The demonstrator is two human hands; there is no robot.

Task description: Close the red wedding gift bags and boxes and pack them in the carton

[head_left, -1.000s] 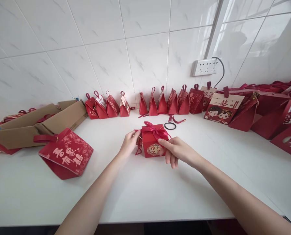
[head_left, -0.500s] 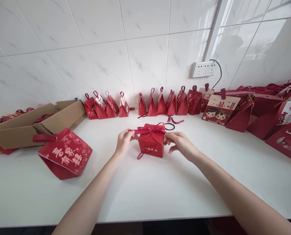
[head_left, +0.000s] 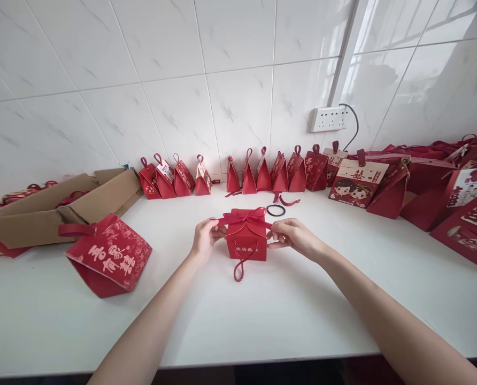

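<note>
you've got your left hand (head_left: 205, 238) and right hand (head_left: 297, 235) each in a pinching grip on opposite ends of the ribbon (head_left: 246, 216) atop the red box (head_left: 246, 238), sitting between the front and back edges of the worktop (head_left: 262, 321)

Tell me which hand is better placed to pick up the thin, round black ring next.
Right, probably: the ring lies just beyond the right hand, while the left hand is across the red cardboard box. Both hold the shiny red ribbon.

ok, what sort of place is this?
Probably a small indoor workroom: a row of red gift boxes along a white tabletop, an open cardboard box, and a tiled wall behind.
</note>
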